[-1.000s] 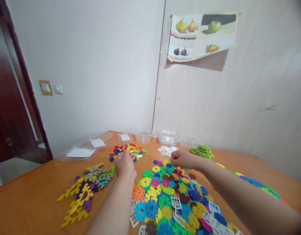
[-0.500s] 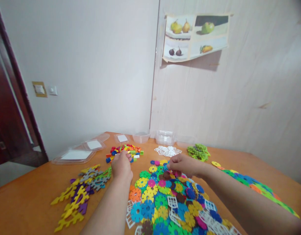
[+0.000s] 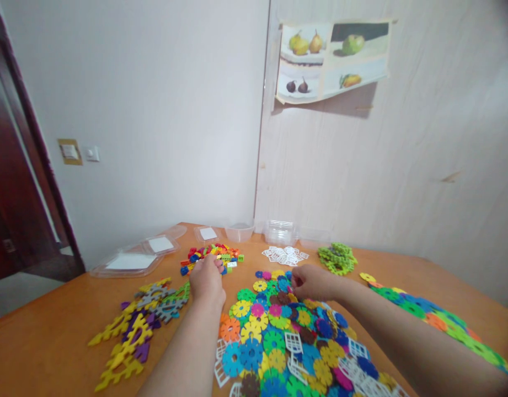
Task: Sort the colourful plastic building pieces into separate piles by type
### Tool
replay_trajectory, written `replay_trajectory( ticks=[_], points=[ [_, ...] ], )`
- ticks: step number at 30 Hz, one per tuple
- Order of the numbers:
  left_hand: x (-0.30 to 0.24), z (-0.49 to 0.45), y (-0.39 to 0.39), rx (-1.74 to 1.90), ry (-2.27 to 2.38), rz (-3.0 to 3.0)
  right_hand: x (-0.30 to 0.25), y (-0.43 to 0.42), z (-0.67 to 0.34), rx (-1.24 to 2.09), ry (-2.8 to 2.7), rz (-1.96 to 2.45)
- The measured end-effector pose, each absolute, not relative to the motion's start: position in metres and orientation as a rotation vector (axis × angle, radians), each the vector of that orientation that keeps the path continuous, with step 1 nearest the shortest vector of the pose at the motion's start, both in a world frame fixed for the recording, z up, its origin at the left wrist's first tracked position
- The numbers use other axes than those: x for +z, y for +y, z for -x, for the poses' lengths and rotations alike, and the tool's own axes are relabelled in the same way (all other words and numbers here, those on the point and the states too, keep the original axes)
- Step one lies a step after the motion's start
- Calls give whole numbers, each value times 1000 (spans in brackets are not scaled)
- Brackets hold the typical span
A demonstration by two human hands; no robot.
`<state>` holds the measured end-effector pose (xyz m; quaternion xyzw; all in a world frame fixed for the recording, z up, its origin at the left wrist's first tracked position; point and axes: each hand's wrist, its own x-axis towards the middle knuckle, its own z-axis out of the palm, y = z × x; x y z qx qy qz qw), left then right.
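Observation:
My left hand is curled, knuckles up, at the near edge of a small pile of coloured bricks; what its fingers hold is hidden. My right hand is closed in a pinch at the far edge of a large heap of coloured snowflake discs, its fingertips among the blue and pink discs. White window-shaped pieces lie mixed into that heap.
On the orange table lie yellow, purple and grey notched pieces at the left, white grid pieces, a green cluster, and a row of discs at the right. Clear tubs and lids stand by the wall.
My right hand has drawn slightly nearer and lower onto the disc heap. My left hand stays by the bricks. The view has shifted a little.

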<state>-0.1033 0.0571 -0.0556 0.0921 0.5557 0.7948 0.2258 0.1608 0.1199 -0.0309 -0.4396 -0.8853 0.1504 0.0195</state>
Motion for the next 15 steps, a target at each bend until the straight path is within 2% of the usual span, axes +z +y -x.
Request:
replay_trajectory(
  ticks=[9,15],
  points=[
    [-54,102,56,2191,1545,-249,-31,119,-161,479,-2722,1392],
    [-55,103,56,2188,1547,-250,-20,118,-159,1080,-2306,1348]
  ],
)
